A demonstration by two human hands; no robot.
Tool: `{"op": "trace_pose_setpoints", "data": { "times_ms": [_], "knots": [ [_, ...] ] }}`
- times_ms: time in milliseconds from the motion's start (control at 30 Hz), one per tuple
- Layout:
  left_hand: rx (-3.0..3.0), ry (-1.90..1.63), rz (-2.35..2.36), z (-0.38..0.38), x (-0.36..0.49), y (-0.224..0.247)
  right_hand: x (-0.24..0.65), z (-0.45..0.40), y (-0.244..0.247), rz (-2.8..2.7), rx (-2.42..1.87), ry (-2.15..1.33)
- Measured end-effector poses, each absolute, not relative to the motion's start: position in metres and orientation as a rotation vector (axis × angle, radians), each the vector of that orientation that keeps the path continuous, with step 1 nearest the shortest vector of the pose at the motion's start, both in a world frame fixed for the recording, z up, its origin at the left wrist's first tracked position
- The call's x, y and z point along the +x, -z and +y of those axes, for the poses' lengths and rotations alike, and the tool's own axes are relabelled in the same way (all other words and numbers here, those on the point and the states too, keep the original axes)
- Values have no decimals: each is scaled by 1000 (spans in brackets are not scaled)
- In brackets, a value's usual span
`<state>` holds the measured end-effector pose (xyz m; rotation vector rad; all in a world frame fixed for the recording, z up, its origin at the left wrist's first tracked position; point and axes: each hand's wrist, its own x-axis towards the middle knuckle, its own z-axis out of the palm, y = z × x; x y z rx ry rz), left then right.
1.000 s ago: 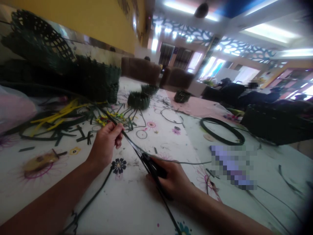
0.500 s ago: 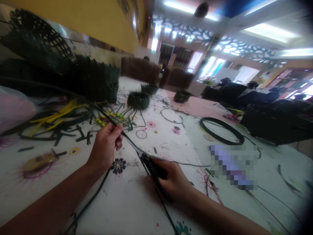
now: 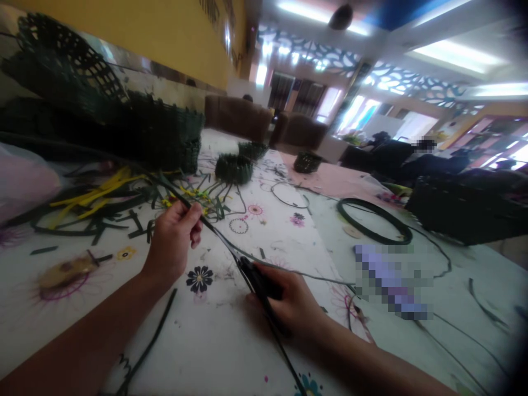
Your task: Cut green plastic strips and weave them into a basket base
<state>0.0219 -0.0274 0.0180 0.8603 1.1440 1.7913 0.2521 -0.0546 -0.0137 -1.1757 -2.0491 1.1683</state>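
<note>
Clearly, bare table [image 3: 214, 335] lies below your hands; your left fingers [image 3: 193, 217] pinch the dark strip [image 3: 208, 224], while your right fingers [image 3: 264, 275] grip the scissors [image 3: 256, 279] along it.

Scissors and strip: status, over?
Right hand holding scissors; left hand pinching dark strip. Blades at strip. Loose cuttings beyond left hand; nothing visibly blocking blades.

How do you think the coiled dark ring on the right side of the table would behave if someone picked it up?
The coiled ring looks likely to keep its round shape when lifted, since its band lies in an even oval. It is probably light, being thin with an open middle. Lying flat on the table, it seems more apt to slide than roll.
</note>
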Motion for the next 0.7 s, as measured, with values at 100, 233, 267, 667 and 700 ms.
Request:
{"op": "trace_pose_setpoints", "data": {
  "times_ms": [100,233,267,667,700],
  "knots": [
    [835,-1751,1126,-30,27,-17,251,-56,10,-2029,-1170,-1201],
    [818,-1734,1114,-31,27,-16,251,-56,8,-2024,-1138,-1245],
    [814,-1730,1115,-30,27,-16,251,-55,8,-2023,-1127,-1259],
    [832,-1799,1150,-25,17,-19,253,-52,12,-2145,-1129,-1120],
    [826,-1814,1149,-25,17,-19,253,-52,14,-2141,-1116,-1125]
  ]
}}
